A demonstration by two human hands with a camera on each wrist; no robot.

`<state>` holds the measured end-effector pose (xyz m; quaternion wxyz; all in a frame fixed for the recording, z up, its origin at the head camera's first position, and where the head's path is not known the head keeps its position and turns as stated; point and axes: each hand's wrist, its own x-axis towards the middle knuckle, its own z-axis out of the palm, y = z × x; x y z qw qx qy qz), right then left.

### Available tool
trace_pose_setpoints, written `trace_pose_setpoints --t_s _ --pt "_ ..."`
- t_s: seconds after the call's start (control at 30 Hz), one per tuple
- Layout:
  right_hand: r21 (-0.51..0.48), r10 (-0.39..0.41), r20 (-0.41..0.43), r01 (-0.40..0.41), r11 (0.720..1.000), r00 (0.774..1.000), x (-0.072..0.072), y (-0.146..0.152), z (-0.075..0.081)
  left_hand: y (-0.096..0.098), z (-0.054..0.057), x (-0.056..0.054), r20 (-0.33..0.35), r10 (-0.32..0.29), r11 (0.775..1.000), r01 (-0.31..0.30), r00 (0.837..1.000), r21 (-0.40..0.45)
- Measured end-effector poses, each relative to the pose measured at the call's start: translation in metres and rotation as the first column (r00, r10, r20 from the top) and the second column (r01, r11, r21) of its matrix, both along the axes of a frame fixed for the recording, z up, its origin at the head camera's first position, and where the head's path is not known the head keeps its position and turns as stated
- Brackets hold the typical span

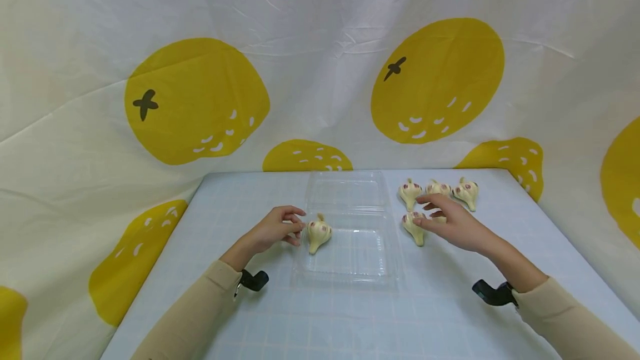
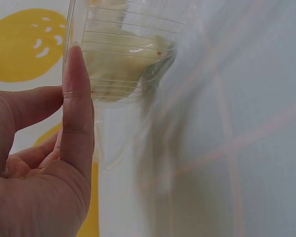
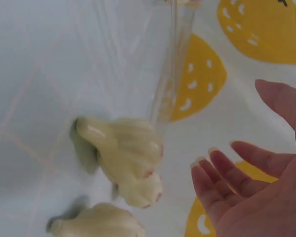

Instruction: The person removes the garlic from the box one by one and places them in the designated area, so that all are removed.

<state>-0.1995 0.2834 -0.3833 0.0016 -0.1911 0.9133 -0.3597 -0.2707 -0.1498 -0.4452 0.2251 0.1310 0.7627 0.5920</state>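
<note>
At the left side of a clear plastic clamshell box (image 1: 345, 281), my left hand (image 1: 272, 232) pinches the rim between thumb and fingers. In the left wrist view, the index finger (image 2: 76, 113) lies along the ribbed wall, the thumb on the rim's other side. One garlic bulb (image 1: 319, 234) sits inside the box at its left, showing through the plastic. Over the bulbs on the right, my right hand (image 1: 457, 226) hovers with fingers spread and nothing held. The nearest garlic bulb (image 1: 414, 228) lies below its thumb; the hand partly hides others behind it.
The box's lid (image 1: 347, 192) lies folded back toward the rear edge of the table (image 1: 340, 326). Further garlic bulbs stand in a back row, among them a left one (image 1: 410, 193) and a right one (image 1: 466, 193). A lemon-print curtain (image 1: 320, 71) hangs behind.
</note>
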Motion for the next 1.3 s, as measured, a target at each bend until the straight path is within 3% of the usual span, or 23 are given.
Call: trace_pose_setpoints --t_s 0.4,0.73,0.93,1.3 --pt "-0.047 0.165 -0.028 -0.166 0.985 0.986 0.003 -0.054 -0.021 0.001 0.002 0.001 0.005 0.003 1.000 -0.003 1.000 -0.012" --pt "-0.095 0.257 0.024 -0.254 0.963 0.966 0.003 -0.091 -0.042 0.001 0.003 0.003 0.015 0.008 1.000 -0.008 1.000 0.007" --pt "-0.130 0.247 0.056 -0.239 0.962 0.967 0.001 -0.113 -0.045 0.001 0.004 0.001 0.005 0.006 1.000 -0.006 1.000 0.006" --pt "-0.224 0.121 0.175 -0.081 0.971 0.977 -0.002 -0.154 -0.051 0.002 0.002 0.001 0.018 0.014 1.000 -0.015 1.000 0.014"
